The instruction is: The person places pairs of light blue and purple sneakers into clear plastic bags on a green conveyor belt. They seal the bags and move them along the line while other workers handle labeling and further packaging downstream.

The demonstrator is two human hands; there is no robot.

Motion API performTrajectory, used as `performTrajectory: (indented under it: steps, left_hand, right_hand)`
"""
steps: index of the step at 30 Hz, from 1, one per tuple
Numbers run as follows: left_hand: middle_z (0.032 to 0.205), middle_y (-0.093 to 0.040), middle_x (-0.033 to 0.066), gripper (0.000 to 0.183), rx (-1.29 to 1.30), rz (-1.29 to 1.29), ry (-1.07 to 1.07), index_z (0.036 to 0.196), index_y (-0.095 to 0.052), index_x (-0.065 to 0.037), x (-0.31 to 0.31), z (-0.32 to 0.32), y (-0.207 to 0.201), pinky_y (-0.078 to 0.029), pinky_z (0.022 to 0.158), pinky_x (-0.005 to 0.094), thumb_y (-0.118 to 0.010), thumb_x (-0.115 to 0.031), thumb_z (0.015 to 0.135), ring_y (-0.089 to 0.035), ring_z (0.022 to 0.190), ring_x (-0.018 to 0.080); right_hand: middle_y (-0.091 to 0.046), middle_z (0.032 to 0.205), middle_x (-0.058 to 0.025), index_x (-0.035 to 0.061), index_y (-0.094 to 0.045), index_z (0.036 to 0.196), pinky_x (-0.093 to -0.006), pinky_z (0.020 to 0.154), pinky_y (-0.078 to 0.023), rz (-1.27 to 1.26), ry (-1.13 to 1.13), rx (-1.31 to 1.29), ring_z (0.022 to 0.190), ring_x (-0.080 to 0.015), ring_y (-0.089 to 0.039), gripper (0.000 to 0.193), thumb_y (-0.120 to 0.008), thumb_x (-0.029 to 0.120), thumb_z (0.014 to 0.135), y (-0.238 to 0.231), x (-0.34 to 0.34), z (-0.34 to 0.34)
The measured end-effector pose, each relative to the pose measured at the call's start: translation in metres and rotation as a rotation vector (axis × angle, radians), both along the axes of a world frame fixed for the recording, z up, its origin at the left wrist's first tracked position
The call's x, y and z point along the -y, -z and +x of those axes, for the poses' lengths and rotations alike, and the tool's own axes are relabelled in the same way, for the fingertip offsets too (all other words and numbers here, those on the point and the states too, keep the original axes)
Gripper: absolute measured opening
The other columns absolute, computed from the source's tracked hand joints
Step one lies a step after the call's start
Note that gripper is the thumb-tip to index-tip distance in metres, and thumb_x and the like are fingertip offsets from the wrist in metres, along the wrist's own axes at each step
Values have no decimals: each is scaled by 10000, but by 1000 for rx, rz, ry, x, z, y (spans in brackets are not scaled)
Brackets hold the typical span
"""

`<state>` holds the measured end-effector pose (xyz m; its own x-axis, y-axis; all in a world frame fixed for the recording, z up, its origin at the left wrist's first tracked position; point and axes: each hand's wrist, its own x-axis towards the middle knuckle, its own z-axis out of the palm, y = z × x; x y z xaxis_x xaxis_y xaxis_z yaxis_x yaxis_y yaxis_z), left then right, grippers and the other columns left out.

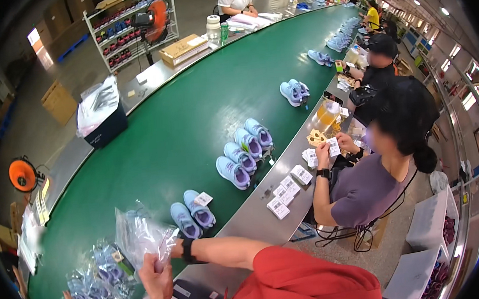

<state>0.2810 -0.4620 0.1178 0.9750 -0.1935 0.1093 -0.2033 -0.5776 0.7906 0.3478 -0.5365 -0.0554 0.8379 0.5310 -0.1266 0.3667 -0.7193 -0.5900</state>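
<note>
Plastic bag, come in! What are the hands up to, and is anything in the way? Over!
Left hand gripping plastic bag. Right hand beside it, partly hidden. Bag held above green belt. Bagged shoes close on left.

Left grip (158, 284) holds clear bag (138, 233), right grip (175, 248) beside — blue shoes (198, 210) on belt (156, 161).

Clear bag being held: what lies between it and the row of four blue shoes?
In the head view, one pair of shoes with a white tag lies on the green belt between bag and row.
</note>
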Motion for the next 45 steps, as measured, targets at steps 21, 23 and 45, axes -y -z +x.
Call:
performTrajectory:
  steps: [21,23,45]
  left_hand:
    - [992,-564,35,264,-325,-975,-348,1114,-542,-35,-13,23,87,-456,766,270,-559,-197,907,-539,911,124]
    - [1002,-569,51,275,-297,-968,-330,1126,-533,-14,-8,26,80,-460,766,265,-571,-157,894,-550,902,133]
    - [614,-521,-35,95,-595,-180,262,774,-597,-29,52,-113,-12,-349,464,231,-608,-100,836,-431,551,39]
  right_hand:
    - [-536,710,-9,50,-572,883,-263,574,-463,807,214,-578,685,-93,-539,346,-523,392,895,-103,91,-67]
    - [-615,713,-104,54,-612,896,-374,605,-486,618,422,-72,656,-223,-620,191,-535,218,833,-59,126,-68]
    - [-614,1043,-172,70,-633,993,-397,835,-453,190,162,69,953,-304,-587,271,-485,248,852,-59,124,-88]
